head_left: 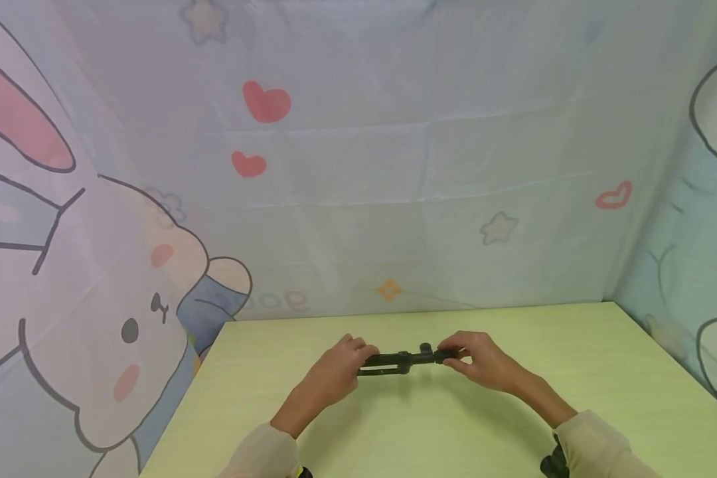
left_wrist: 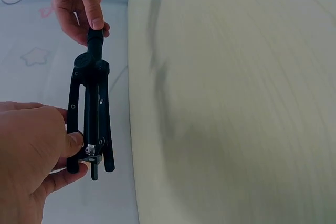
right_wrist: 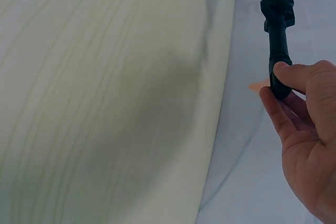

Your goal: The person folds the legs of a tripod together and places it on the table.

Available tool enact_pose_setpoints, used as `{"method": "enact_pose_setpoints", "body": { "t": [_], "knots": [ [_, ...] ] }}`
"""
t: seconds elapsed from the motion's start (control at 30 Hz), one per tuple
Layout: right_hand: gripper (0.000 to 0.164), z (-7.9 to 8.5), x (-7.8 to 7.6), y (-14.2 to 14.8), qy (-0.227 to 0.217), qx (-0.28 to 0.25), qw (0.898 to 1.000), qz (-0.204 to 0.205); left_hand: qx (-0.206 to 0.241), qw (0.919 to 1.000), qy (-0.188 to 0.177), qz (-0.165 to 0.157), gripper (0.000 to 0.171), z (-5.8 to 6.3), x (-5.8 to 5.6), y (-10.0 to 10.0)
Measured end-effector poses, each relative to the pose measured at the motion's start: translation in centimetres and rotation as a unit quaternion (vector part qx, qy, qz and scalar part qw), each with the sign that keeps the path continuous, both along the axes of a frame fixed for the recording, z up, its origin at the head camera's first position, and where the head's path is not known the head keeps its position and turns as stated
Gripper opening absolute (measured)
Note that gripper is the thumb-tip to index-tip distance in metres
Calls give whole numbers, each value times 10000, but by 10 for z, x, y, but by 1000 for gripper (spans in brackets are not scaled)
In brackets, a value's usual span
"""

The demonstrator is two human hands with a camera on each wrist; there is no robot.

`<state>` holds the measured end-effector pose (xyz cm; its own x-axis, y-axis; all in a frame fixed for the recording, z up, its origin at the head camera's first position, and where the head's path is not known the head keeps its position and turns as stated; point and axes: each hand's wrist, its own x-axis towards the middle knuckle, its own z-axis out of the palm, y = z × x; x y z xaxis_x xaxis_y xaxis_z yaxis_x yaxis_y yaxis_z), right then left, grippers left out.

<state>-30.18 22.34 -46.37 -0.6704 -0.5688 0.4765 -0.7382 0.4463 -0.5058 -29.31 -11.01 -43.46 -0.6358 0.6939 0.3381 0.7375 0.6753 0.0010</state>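
Observation:
A small black tripod (head_left: 415, 358) with its legs folded together is held sideways above the table by both hands. My left hand (head_left: 342, 370) grips the leg end; in the left wrist view its thumb and fingers close round the folded legs (left_wrist: 90, 108) near their tips. At the other end my right hand (head_left: 480, 360) pinches the black head end (right_wrist: 280, 80) between thumb and fingers, as the right wrist view shows. A round knob (head_left: 425, 347) sticks up from the tripod between the two hands.
The pale yellow-green table (head_left: 430, 431) spreads beneath the hands, with their shadows on it. Behind it hangs a light cloth backdrop (head_left: 358, 219) printed with hearts, stars and a rabbit (head_left: 107, 345). Another printed cloth (head_left: 663, 279) borders the right side.

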Motion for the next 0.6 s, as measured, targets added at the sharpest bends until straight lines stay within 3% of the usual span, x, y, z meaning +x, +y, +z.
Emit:
{"method": "enact_pose_setpoints", "body": {
  "t": [0.27, 0.43, 0.6],
  "knots": [
    [19, -5, -2, 0, 32, 319, 9995, 24, -568, 9982, 210, 39, 51, -8, -6, 2],
    [19, -7, -6, 1, -34, 381, 9993, -12, -567, 9978, 339, 45, 49, -14, -10, 4],
    [19, -11, -9, 2, -52, 425, 9991, -47, -440, 9987, 228, 90, 47, -23, -14, 6]
  ]
}}
